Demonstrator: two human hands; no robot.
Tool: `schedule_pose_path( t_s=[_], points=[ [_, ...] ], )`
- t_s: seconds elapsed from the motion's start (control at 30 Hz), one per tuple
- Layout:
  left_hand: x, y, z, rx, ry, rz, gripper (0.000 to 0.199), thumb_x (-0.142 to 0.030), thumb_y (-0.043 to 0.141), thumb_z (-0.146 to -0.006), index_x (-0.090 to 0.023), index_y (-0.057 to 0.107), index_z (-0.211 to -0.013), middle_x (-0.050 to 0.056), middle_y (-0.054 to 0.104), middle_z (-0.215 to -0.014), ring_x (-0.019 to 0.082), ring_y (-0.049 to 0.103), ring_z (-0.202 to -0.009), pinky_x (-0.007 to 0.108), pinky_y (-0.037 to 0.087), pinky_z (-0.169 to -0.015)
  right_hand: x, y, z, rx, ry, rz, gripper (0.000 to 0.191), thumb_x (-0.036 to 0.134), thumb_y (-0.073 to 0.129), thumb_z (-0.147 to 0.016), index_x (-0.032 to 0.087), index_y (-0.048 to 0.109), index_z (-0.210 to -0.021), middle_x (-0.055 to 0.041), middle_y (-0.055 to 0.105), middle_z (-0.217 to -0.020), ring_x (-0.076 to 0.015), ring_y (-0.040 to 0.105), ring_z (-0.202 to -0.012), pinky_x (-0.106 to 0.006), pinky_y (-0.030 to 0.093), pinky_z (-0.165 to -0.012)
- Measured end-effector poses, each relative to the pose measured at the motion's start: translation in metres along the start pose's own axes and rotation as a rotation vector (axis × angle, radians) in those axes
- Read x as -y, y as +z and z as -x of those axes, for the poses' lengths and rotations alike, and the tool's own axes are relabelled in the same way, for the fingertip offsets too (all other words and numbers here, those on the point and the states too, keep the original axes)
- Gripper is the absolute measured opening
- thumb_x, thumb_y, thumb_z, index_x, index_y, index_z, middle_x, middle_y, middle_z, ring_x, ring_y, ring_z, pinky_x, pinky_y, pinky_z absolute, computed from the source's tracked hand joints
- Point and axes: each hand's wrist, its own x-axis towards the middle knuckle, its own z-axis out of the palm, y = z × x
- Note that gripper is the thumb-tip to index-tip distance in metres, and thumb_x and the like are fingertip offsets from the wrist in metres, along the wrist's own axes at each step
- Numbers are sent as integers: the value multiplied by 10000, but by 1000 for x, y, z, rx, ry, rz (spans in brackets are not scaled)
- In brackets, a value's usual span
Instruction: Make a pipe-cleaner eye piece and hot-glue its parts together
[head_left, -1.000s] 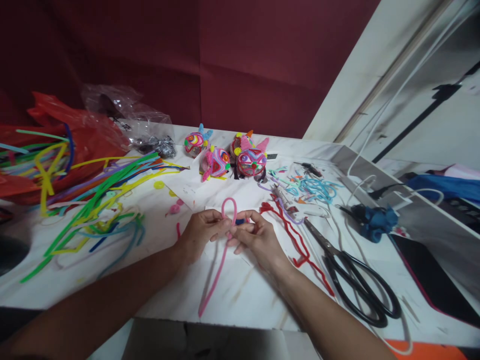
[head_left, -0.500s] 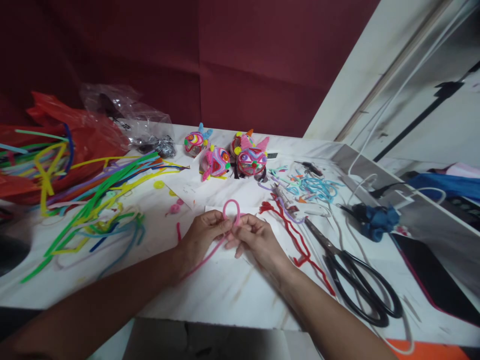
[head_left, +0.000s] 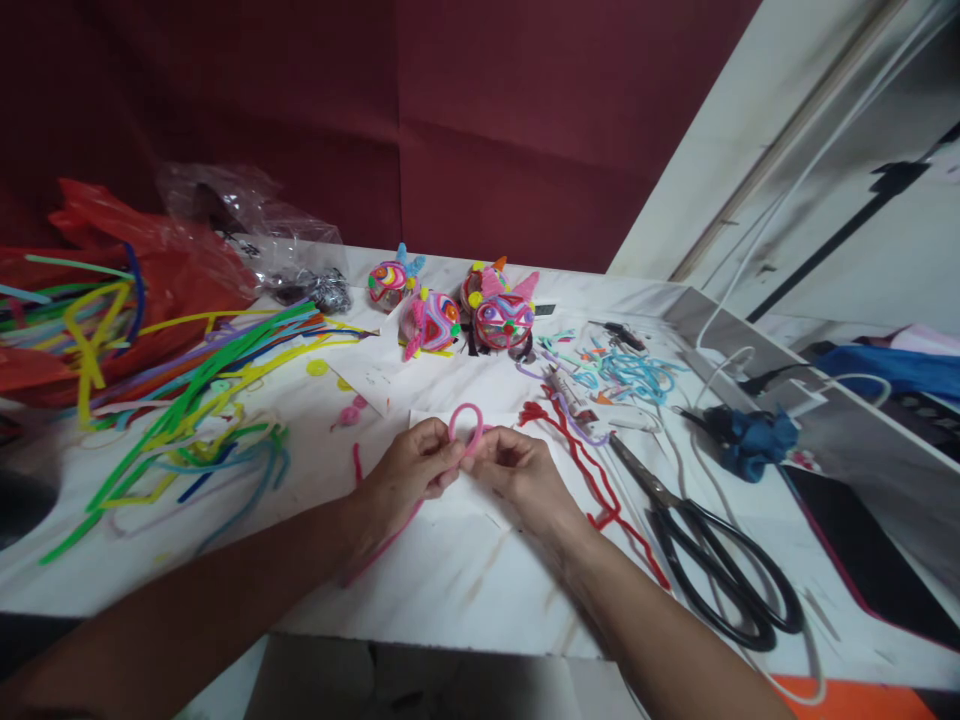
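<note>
A pink pipe cleaner [head_left: 466, 408] is bent into an upright loop between my two hands, over a white sheet near the middle of the table. My left hand [head_left: 412, 462] pinches the loop's left side and base, and a long tail of it runs down below my left wrist. My right hand [head_left: 519, 468] is closed on the loop's right side, fingertips meeting those of the left; a short pink end shows above its fingers. The fingertips partly hide the crossing of the loop.
Colourful pipe cleaners [head_left: 187, 400] and a red bag [head_left: 172, 270] lie left. Decorated balls [head_left: 504, 320] stand at the back. Black-handled scissors [head_left: 712, 560], red twisted pieces [head_left: 592, 470], blue scraps [head_left: 637, 375], a glue tube [head_left: 562, 388] and a phone [head_left: 874, 550] lie right.
The fingers of my right hand have curled in and closed nearer the loop's base. My left fingers have shifted slightly, and the pink tail hangs a little lower.
</note>
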Motion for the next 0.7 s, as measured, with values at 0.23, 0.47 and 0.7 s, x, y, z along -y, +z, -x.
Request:
schedule_pose_path(
  t_s=[0.23, 0.47, 0.7],
  points=[
    [1, 2, 1, 17, -11, -28, 493, -489, 839, -627, -194, 444, -661, -96, 389, -504, 37, 273, -430, 198, 136, -437, 6, -6, -3, -120, 26, -46, 392, 487, 860, -584, 185, 669, -745, 77, 479, -488, -65, 348, -431, -201, 252, -392],
    [0, -1, -2, -22, 4, 23, 490, -505, 846, -614, -187, 481, -692, -92, 418, -526, 33, 266, -435, 208, 121, -447, 8, -4, -2, -100, 22, -125, 377, 478, 849, -618, 186, 639, -730, 17, 629, -576, -77, 434, -446, -207, 288, -405],
    [0, 0, -1, -38, 0, 35, 504, -513, 855, -606, -192, 476, -693, -103, 374, -495, 37, 278, -423, 204, 127, -436, 3, -4, -3, -44, -14, -129, 378, 494, 823, -682, 187, 628, -784, 31, 590, -566, -80, 420, -436, -221, 317, -415]
  ],
)
